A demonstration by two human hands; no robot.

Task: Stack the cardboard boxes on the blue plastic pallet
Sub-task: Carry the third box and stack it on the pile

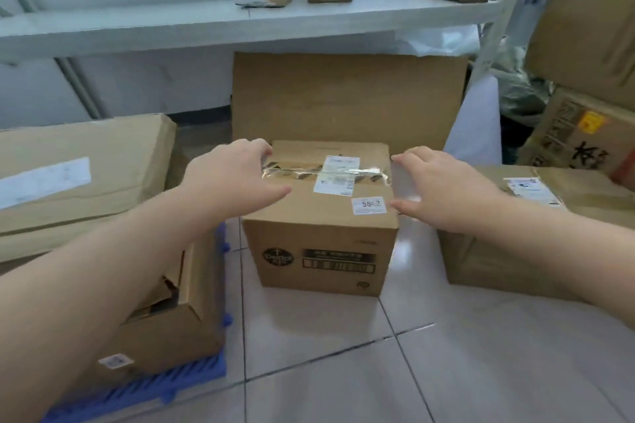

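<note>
A taped cardboard box (319,247) with white labels on its top stands on the tiled floor in the middle. My left hand (230,178) hovers over its top left edge, fingers spread, holding nothing. My right hand (443,189) is open beside the box's top right edge, fingers apart. The blue plastic pallet (144,391) lies at the lower left under a torn cardboard box (171,330), which carries a long flat box (82,175) on top.
A large brown box (347,96) stands behind the middle one. Another box (508,244) sits on the floor to the right, with stacked printed boxes (584,134) behind it. A white shelf (206,24) holds several small boxes above. Grey floor tiles (412,371) spread in front.
</note>
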